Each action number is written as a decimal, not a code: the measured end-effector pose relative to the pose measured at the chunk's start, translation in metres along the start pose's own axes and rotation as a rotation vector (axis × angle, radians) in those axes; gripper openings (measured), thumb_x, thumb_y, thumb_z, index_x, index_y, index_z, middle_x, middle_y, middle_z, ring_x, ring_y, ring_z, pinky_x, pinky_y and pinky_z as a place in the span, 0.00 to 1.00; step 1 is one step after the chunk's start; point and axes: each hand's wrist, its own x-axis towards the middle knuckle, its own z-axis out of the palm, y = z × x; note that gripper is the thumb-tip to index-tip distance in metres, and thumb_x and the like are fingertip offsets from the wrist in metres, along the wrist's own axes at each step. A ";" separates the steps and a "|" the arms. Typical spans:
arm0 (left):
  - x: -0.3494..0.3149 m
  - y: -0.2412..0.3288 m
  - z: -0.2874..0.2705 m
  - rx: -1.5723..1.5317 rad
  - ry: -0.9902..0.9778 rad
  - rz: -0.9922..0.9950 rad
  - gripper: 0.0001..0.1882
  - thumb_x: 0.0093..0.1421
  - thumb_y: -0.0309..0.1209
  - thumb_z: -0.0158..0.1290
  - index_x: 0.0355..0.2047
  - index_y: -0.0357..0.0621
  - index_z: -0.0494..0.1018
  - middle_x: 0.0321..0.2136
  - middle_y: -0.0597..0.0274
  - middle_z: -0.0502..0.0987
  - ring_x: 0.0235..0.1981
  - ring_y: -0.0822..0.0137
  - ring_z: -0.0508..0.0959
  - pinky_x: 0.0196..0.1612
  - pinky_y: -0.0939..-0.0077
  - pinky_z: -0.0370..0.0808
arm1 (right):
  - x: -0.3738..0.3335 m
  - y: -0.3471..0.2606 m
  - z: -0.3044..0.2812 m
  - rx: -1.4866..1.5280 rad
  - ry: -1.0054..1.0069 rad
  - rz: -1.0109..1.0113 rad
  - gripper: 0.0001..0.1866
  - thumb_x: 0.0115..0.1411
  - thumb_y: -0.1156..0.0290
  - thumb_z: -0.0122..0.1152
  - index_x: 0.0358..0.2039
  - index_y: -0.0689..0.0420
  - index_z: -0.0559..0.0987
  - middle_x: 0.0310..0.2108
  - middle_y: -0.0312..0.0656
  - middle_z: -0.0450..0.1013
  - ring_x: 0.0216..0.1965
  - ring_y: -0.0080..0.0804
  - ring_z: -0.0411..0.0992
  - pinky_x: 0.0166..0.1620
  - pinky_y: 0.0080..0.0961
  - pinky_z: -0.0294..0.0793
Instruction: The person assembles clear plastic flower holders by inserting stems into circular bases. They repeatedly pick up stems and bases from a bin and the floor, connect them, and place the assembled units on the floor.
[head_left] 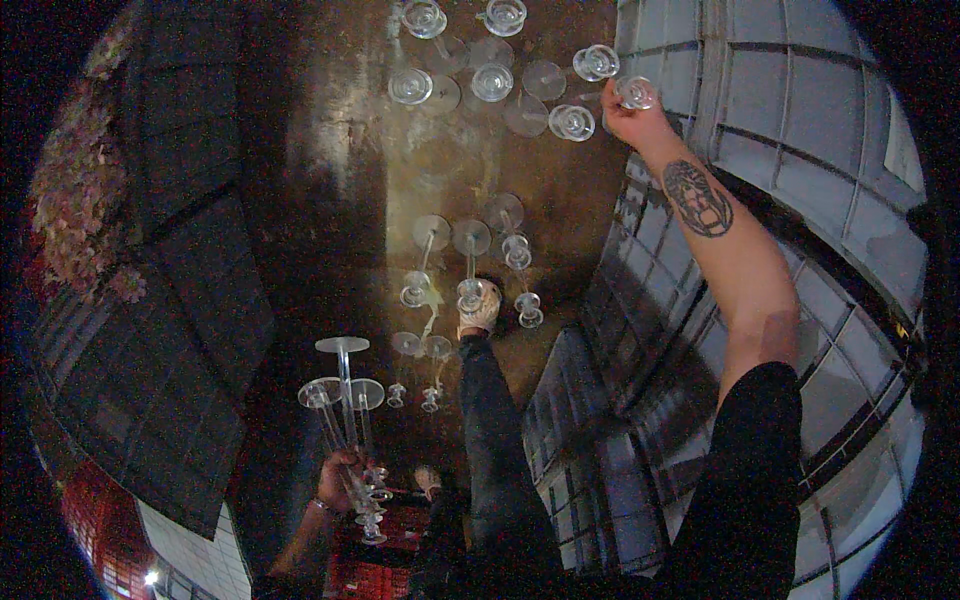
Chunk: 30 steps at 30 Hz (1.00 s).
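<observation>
My left hand [343, 482] is closed round the stems of several tall clear candlesticks [345, 385], their round flat bases up and their cups hanging below the fist. Stretched out to the far right, my right hand [632, 122] has its fingers closed on another clear candlestick [637, 93]; its lower part is mostly hidden. Just left of that hand stand two clear candlesticks, one farther [596, 62] and one nearer [572, 123]. Several more candlesticks [491, 82] stand upright at the far end, and others [415, 290] stand nearer, around my shoe.
My shoe [483, 306] is on the brown floor [430, 165] among the nearer candlesticks. Dark panels [180, 300] line the left side, with a mass of dried flowers [85, 190] beyond. Pale gridded panels [755, 75] rise on the right. Red crates [400, 525] are close by me.
</observation>
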 end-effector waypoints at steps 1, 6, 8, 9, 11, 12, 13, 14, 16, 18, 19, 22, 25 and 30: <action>-0.001 0.001 0.002 0.000 -0.008 0.000 0.09 0.54 0.36 0.51 0.31 0.44 0.70 0.28 0.59 0.74 0.34 0.59 0.76 0.42 0.59 0.76 | 0.000 -0.003 -0.003 0.013 -0.004 -0.004 0.20 0.58 0.61 0.60 0.45 0.60 0.71 0.41 0.53 0.73 0.38 0.45 0.76 0.25 0.26 0.72; 0.005 -0.002 -0.001 -0.034 0.090 -0.041 0.11 0.54 0.37 0.51 0.33 0.43 0.71 0.29 0.60 0.75 0.34 0.60 0.76 0.41 0.60 0.75 | -0.005 -0.007 -0.008 0.037 -0.144 -0.013 0.29 0.59 0.58 0.58 0.53 0.66 0.66 0.50 0.58 0.70 0.48 0.51 0.72 0.42 0.38 0.78; 0.009 -0.008 -0.010 -0.066 0.169 -0.086 0.11 0.55 0.37 0.51 0.33 0.43 0.72 0.30 0.60 0.75 0.33 0.60 0.75 0.40 0.61 0.74 | -0.035 0.005 -0.011 0.069 -0.216 0.007 0.36 0.62 0.53 0.55 0.59 0.71 0.61 0.56 0.60 0.66 0.55 0.54 0.68 0.53 0.46 0.75; 0.005 -0.014 -0.017 -0.093 0.220 -0.106 0.12 0.55 0.37 0.51 0.33 0.43 0.72 0.30 0.61 0.75 0.33 0.61 0.75 0.40 0.61 0.74 | -0.044 0.012 -0.014 0.068 -0.195 0.078 0.39 0.64 0.49 0.51 0.61 0.73 0.57 0.59 0.61 0.63 0.58 0.55 0.65 0.57 0.48 0.70; 0.018 -0.021 -0.037 -0.143 0.049 -0.132 0.12 0.53 0.37 0.51 0.34 0.42 0.72 0.29 0.60 0.74 0.32 0.61 0.75 0.38 0.62 0.73 | -0.069 0.033 -0.027 0.017 -0.110 0.076 0.44 0.67 0.44 0.44 0.64 0.73 0.53 0.62 0.61 0.59 0.62 0.54 0.61 0.62 0.48 0.66; 0.008 -0.018 -0.022 -0.138 0.087 -0.078 0.12 0.53 0.37 0.51 0.33 0.43 0.71 0.28 0.60 0.74 0.32 0.60 0.75 0.38 0.63 0.73 | -0.081 0.042 -0.042 -0.040 -0.040 0.003 0.44 0.67 0.42 0.42 0.65 0.72 0.52 0.62 0.60 0.59 0.63 0.53 0.61 0.61 0.47 0.66; 0.010 -0.007 -0.004 -0.114 0.096 -0.035 0.11 0.52 0.37 0.51 0.31 0.43 0.71 0.28 0.60 0.73 0.32 0.60 0.75 0.38 0.63 0.73 | -0.085 0.023 -0.073 0.124 -0.150 0.201 0.42 0.68 0.43 0.42 0.64 0.71 0.55 0.62 0.59 0.61 0.61 0.49 0.63 0.59 0.44 0.68; 0.009 0.001 -0.002 -0.072 -0.003 0.023 0.11 0.52 0.37 0.51 0.30 0.44 0.69 0.27 0.60 0.72 0.33 0.58 0.75 0.39 0.61 0.73 | -0.093 0.037 -0.092 0.088 -0.182 0.275 0.39 0.68 0.45 0.43 0.63 0.69 0.58 0.60 0.57 0.63 0.59 0.46 0.65 0.57 0.42 0.70; 0.006 0.014 -0.003 -0.092 -0.115 0.085 0.11 0.51 0.38 0.50 0.28 0.44 0.67 0.25 0.60 0.71 0.34 0.55 0.75 0.41 0.59 0.73 | -0.126 0.091 -0.121 -0.195 -0.189 0.295 0.33 0.69 0.48 0.44 0.61 0.65 0.63 0.56 0.53 0.68 0.55 0.40 0.70 0.53 0.37 0.74; -0.004 0.033 0.003 -0.181 -0.194 0.035 0.11 0.51 0.39 0.50 0.26 0.45 0.66 0.24 0.60 0.70 0.36 0.53 0.74 0.42 0.56 0.73 | -0.168 0.113 -0.179 -0.458 -0.320 0.340 0.26 0.69 0.52 0.48 0.58 0.58 0.69 0.50 0.48 0.73 0.49 0.36 0.73 0.47 0.32 0.76; -0.008 0.016 0.020 -0.203 -0.222 0.089 0.11 0.51 0.39 0.50 0.26 0.45 0.66 0.24 0.60 0.69 0.36 0.52 0.74 0.43 0.55 0.72 | -0.184 0.133 -0.191 -0.621 -0.337 0.366 0.23 0.68 0.54 0.50 0.56 0.55 0.71 0.47 0.45 0.74 0.46 0.35 0.75 0.45 0.31 0.77; -0.006 0.006 -0.006 -0.227 -0.407 0.156 0.11 0.50 0.40 0.50 0.26 0.47 0.66 0.23 0.61 0.70 0.38 0.50 0.74 0.43 0.54 0.73 | -0.281 0.240 -0.197 -1.106 -0.180 0.267 0.18 0.65 0.57 0.56 0.52 0.51 0.74 0.42 0.40 0.77 0.42 0.32 0.76 0.41 0.28 0.76; -0.015 0.009 -0.016 -0.177 -0.470 0.196 0.10 0.50 0.40 0.49 0.27 0.48 0.66 0.23 0.62 0.70 0.37 0.51 0.74 0.41 0.55 0.73 | -0.367 0.321 -0.174 -1.212 -0.079 0.379 0.16 0.65 0.59 0.57 0.50 0.51 0.73 0.40 0.39 0.76 0.42 0.30 0.76 0.41 0.30 0.76; -0.019 -0.001 -0.029 -0.316 -0.652 0.093 0.09 0.52 0.40 0.48 0.28 0.49 0.66 0.29 0.63 0.71 0.35 0.54 0.74 0.39 0.58 0.73 | -0.456 0.405 -0.191 -1.299 -0.480 0.308 0.17 0.66 0.62 0.58 0.52 0.53 0.69 0.42 0.39 0.74 0.43 0.30 0.75 0.39 0.29 0.77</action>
